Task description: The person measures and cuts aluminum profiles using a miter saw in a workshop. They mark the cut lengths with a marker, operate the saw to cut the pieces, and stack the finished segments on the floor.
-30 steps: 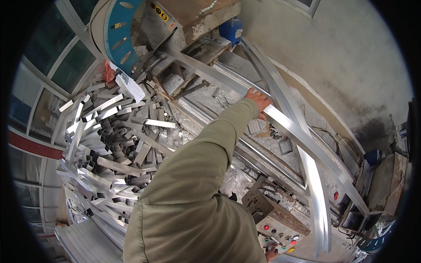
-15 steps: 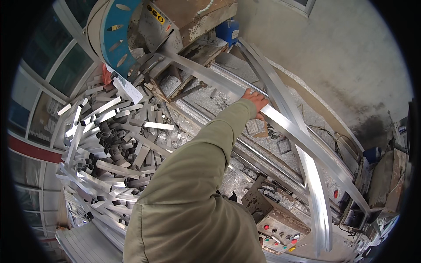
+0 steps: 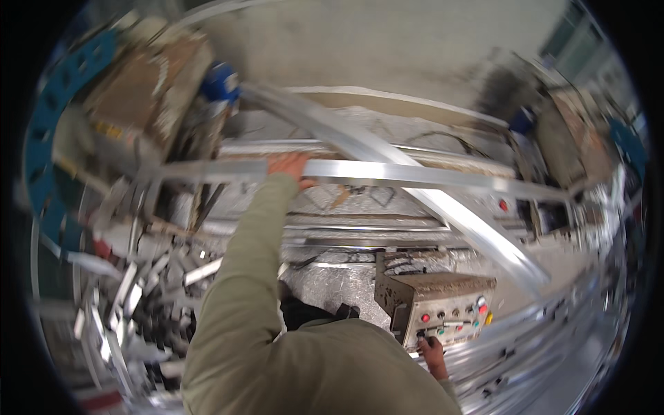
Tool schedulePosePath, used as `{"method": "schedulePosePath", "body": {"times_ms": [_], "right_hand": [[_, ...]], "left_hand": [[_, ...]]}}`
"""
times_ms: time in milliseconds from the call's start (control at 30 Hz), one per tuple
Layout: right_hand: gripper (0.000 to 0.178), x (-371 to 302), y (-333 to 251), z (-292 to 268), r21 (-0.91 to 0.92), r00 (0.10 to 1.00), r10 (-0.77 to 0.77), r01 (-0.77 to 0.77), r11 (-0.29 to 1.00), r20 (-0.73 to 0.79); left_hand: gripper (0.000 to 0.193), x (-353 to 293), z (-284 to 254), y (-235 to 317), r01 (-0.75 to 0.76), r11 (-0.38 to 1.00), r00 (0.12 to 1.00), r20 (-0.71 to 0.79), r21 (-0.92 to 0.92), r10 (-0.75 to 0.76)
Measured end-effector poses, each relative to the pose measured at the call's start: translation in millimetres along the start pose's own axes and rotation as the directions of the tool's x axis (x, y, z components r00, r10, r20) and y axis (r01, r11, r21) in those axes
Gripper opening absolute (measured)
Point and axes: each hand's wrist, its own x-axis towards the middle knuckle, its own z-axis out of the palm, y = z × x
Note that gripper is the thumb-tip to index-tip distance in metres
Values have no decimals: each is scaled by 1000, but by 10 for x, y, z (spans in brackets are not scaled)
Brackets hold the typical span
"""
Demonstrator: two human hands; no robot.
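My left hand (image 3: 289,168) grips a long silver aluminium bar (image 3: 373,171) from above, with fingers over its far side and the sleeved arm stretched forward. The bar lies crosswise over the cutting machine, from the left saw head to the right one. Under it, a second aluminium profile (image 3: 470,225) slants from far left to near right. At the lower right, my right hand (image 3: 434,356) is at the control box (image 3: 443,297), fingers bent around a small dark knob (image 3: 420,335) on its lower left. Motion blur softens the picture.
On the left stands a saw head with a blue slotted guard (image 3: 38,152); another machine head (image 3: 570,135) is on the right. Cut offcuts (image 3: 166,304) pile up at lower left. Long profiles (image 3: 546,353) lie at lower right. A wall (image 3: 380,55) closes the back.
My view has swung to the right, so the bar now runs nearly level across it. The control box shows more fully, with my right hand now visible at it. My left hand stays on the bar.
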Motion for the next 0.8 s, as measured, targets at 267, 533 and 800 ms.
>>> {"method": "schedulePosePath", "body": {"times_ms": [267,533,800], "right_hand": [[60,-390,156,257,23,979,196,-195,981,-48],[79,-574,413,684,-9,947,313,-314,949,-76],[66,-649,358,1060,132,941,290,-270,954,-174]], "left_hand": [[93,62,131,-2,24,997,1000,11,68,-24],[94,33,157,83,-4,995,1000,4,101,3],[93,43,341,-173,-58,983,995,-64,172,70]]}}
